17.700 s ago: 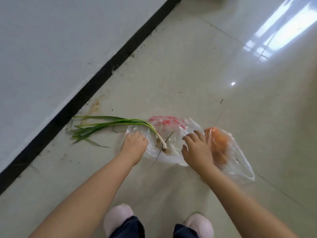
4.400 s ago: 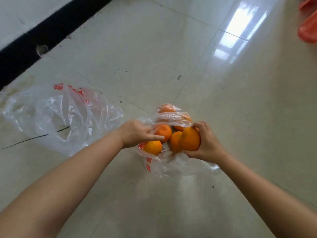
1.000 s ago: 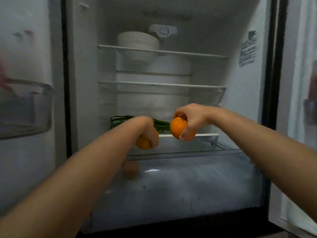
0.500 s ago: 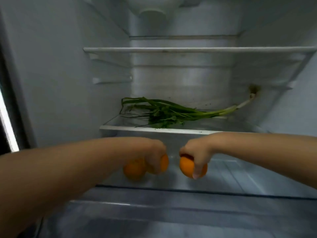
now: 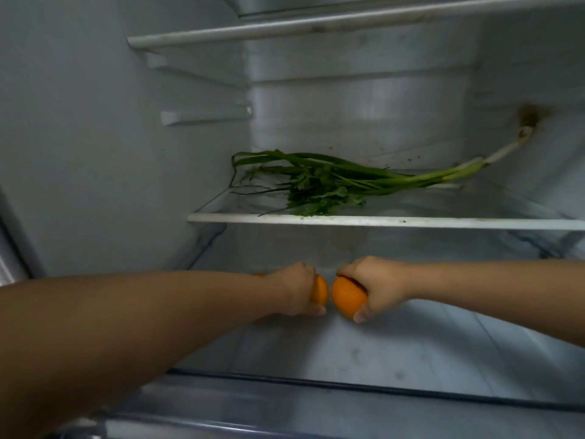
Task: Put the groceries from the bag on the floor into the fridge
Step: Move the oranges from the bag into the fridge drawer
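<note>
Both of my arms reach into the open fridge, under the glass shelf (image 5: 380,222). My left hand (image 5: 296,289) grips an orange (image 5: 320,292), mostly hidden by the fingers; a sliver of orange shows behind the wrist. My right hand (image 5: 376,285) grips another orange (image 5: 346,296) from above. The two fruits nearly touch, low over the floor of the lower compartment (image 5: 411,353). Green onions and leafy herbs (image 5: 329,182) lie on the shelf above, roots toward the back right corner.
A second shelf (image 5: 285,28) spans the fridge higher up. The white left wall (image 5: 95,137) carries shelf rails. A transparent drawer front edge (image 5: 316,384) runs across below my arms.
My view has moved closer into the fridge. Both hands have pushed the oranges a little deeper into the lower compartment and closer together.
</note>
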